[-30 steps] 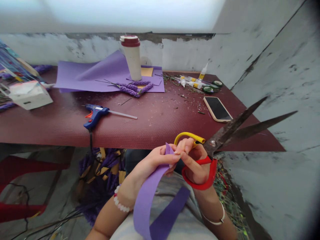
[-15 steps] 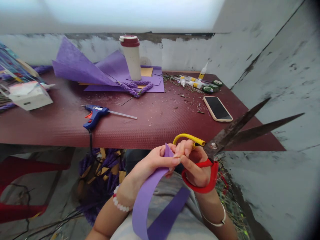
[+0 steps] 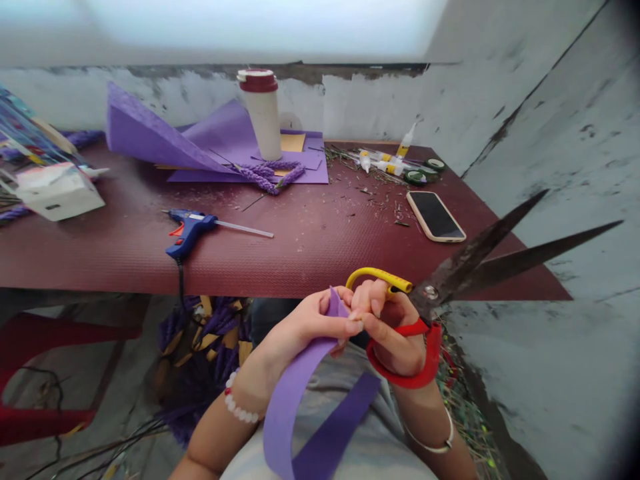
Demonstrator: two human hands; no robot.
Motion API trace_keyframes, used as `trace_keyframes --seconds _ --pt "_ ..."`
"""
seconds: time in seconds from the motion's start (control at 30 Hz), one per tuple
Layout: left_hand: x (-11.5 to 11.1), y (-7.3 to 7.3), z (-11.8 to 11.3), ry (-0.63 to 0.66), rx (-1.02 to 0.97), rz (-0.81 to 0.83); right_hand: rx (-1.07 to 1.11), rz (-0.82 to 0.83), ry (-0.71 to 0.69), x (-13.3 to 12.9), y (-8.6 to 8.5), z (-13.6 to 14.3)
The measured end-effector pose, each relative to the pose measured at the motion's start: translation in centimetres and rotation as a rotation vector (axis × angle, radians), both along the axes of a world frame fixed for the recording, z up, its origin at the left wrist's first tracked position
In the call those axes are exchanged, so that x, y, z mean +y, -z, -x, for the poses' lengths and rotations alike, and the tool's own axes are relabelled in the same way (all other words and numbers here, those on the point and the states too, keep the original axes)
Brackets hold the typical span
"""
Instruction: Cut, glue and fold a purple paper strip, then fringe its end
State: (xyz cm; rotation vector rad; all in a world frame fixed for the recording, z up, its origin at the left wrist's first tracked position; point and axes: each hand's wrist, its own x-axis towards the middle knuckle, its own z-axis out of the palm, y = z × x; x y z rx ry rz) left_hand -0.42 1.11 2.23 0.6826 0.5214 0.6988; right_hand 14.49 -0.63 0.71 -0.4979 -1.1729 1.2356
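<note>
A long purple strip (image 3: 285, 413) hangs in a loop from my left hand (image 3: 323, 320), whose thumb and fingers pinch its upper end. My right hand (image 3: 395, 327) has large scissors (image 3: 430, 292) hooked on it, with red and yellow handles; the blades stand apart and point to the upper right. The fingertips of both hands meet in front of my body, just below the table edge. Anything small between the right fingertips is too hidden to tell.
On the dark red table (image 3: 320, 247) are a blue glue gun (image 3: 187, 233), a phone (image 3: 436, 217), a lidded cup (image 3: 263, 117), purple sheets (image 3: 150, 137), braided purple stems (image 3: 265, 179), small bottles (image 3: 390, 167) and a white box (image 3: 57, 191). A red stool (image 3: 45, 333) stands lower left.
The scissors have shifted slightly right with my right hand. The curled purple sheet at the back has sagged a little. My left hand still pinches the strip.
</note>
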Motion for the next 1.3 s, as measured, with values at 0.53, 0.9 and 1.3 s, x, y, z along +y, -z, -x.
trace_keyframes --seconds 0.53,0.9,1.3 --pt "-0.1 0.1 0.3 0.006 0.11 -0.067 -0.061 0.084 -0.039 -0.5 0.5 -0.7" --pt "-0.3 0.2 0.4 -0.008 0.112 -0.07 -0.027 0.051 -0.072 -0.2 -0.4 -0.4" --pt "-0.8 -0.6 0.3 -0.131 0.103 -0.115 0.028 0.021 -0.115 0.1 -0.1 0.4"
